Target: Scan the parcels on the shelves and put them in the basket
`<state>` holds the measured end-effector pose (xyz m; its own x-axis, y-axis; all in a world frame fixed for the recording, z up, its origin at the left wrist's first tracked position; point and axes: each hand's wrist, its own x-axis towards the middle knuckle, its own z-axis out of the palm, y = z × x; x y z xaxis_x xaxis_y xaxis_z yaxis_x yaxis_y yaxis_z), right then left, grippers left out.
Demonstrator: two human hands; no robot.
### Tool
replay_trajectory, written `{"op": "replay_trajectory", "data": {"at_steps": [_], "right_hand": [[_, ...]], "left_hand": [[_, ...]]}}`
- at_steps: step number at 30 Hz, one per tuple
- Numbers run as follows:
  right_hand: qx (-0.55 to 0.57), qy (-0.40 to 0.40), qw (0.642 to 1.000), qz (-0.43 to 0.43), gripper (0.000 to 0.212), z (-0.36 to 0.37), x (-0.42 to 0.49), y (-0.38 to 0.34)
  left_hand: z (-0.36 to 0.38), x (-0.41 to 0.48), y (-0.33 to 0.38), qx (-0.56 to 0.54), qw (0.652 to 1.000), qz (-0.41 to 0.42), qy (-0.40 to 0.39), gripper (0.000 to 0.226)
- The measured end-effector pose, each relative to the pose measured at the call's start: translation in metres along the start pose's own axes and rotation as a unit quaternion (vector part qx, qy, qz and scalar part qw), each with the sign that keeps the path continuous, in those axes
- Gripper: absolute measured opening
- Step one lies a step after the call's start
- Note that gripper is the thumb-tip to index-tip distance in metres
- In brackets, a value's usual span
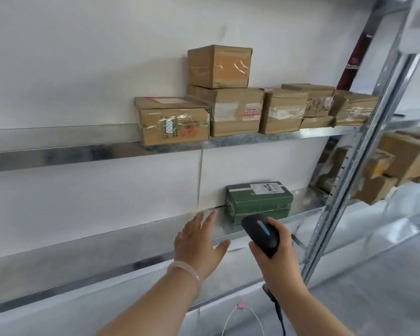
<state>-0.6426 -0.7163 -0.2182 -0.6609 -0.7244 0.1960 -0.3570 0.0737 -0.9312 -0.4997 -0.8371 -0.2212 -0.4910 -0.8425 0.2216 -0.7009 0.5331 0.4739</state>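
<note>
Probably the scan step, parcel not yet lifted. Left of the green parcel (260,201) on the lower shelf (121,241): left hand (199,241), fingers (199,220) straight and spread, tips near its left end, not touching. In front of the green parcel: scanner (261,235), gripped by right hand (275,251), fingers curled round it. Next, likely needs aim at its top label (267,188), then a left-hand grasp.

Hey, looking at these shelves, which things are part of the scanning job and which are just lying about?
Part of the job: handheld scanner gripped by the right hand; green parcel on the lower shelf; brown cardboard parcels on the upper shelf; left hand, open, reaching toward the green parcel.
Just lying about: thin white wire with a pink tag, below the lower shelf.
</note>
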Motion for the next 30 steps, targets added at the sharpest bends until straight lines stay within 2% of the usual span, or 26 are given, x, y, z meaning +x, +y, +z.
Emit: {"op": "replay_trajectory", "data": {"at_steps": [10,15,19,22,26,30], "right_hand": [[-0.010,0.103,0.994,0.022,0.059,0.001,0.084,0.018],[-0.007,0.113,0.992,0.048,0.057,-0.010,0.114,0.041],[-0.003,0.116,0.992,0.044,0.055,-0.028,0.162,0.057],[-0.013,0.087,0.995,0.049,0.054,-0.044,0.196,0.073],[-0.007,0.072,0.995,0.070,0.051,-0.071,0.250,0.099],[-0.014,0.035,0.996,0.081,0.050,-0.089,0.299,0.115]], "left_hand": [[0.034,0.099,0.006,-0.020,0.998,0.027,-0.056,0.075],[0.061,0.127,0.022,-0.011,0.995,0.042,-0.087,0.076],[0.081,0.164,0.040,-0.017,0.996,0.032,-0.076,0.076],[0.105,0.184,0.054,-0.031,0.997,0.003,-0.070,0.075],[0.141,0.208,0.069,-0.041,0.994,-0.080,-0.070,0.075],[0.166,0.227,0.083,-0.056,0.987,-0.143,-0.034,0.072]]}}
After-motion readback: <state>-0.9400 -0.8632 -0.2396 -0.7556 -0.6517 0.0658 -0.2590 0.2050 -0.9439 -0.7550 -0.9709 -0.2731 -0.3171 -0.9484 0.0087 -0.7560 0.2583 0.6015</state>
